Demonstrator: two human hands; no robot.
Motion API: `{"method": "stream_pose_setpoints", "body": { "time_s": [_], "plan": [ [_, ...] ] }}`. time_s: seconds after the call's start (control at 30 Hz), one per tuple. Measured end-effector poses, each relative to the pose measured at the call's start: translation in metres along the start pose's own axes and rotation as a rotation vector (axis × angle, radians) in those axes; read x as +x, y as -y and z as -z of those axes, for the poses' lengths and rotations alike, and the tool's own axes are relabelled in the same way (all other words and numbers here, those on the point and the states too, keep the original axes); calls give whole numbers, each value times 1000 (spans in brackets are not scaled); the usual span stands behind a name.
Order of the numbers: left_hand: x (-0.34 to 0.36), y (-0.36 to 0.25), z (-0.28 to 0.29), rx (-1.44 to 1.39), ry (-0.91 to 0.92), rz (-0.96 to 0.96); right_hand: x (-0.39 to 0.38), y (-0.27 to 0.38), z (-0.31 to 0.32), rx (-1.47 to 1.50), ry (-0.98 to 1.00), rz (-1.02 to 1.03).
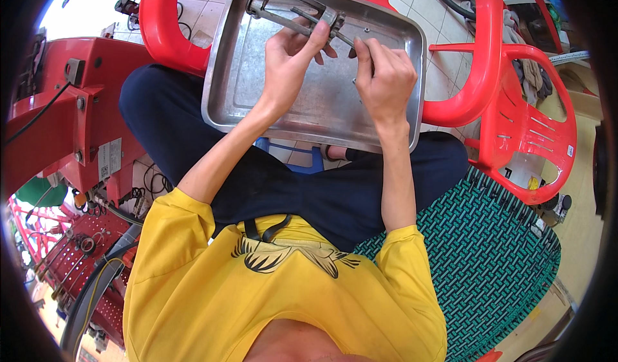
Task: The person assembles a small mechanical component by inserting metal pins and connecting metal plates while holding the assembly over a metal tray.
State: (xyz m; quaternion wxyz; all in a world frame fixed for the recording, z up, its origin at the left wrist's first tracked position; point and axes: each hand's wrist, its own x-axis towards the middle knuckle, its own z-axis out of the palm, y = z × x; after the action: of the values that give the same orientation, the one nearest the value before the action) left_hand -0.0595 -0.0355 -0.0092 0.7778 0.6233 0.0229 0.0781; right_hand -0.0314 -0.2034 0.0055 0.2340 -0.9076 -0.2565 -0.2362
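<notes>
Metal bracket (296, 14), a frame of grey rods and a clamp block, lies at the far end of a steel tray (257, 98) resting on the person's lap. Its long axis runs from upper left down to the right. Left hand (291, 56) grips the clamp end, thumb and fingers closed round it. Right hand (384, 72) sits just beside, fingers pinched on a thin rod or tool tip (351, 42) at the bracket's right end. Left hand has the firmer hold. Red plastic chairs (515, 117) stand behind the tray; a red machine (71, 111) stands to the left.
</notes>
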Motion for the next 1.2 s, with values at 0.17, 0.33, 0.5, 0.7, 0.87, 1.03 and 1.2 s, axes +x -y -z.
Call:
{"method": "stream_pose_setpoints", "body": {
  "time_s": [0.17, 0.33, 0.5, 0.7, 0.87, 1.03, 1.2],
  "plan": [
    [1, -1, 1, -32, -5, 2, 3, 8, -1, 79, -98, -29],
    [1, -2, -2, -67, 7, 4, 5, 2, 2, 52, -158, 20],
    [1, -2, 0, -20, 9, 10, 1, 0, 1, 44, -50, 13],
    [5, -2, 4, -34, 5, -4, 2, 7, -3, 159, -142, -26],
    [3, -1, 3, -52, 3, 2, 3, 3, 1, 94, -77, -21],
    [5, 1, 3, -25, -6, -14, 3, 1, -6, 84, -103, 0],
    [5, -1, 1, -75, 24, -41, 2, -1, -6, 163, -169, -3]
  ]
}}
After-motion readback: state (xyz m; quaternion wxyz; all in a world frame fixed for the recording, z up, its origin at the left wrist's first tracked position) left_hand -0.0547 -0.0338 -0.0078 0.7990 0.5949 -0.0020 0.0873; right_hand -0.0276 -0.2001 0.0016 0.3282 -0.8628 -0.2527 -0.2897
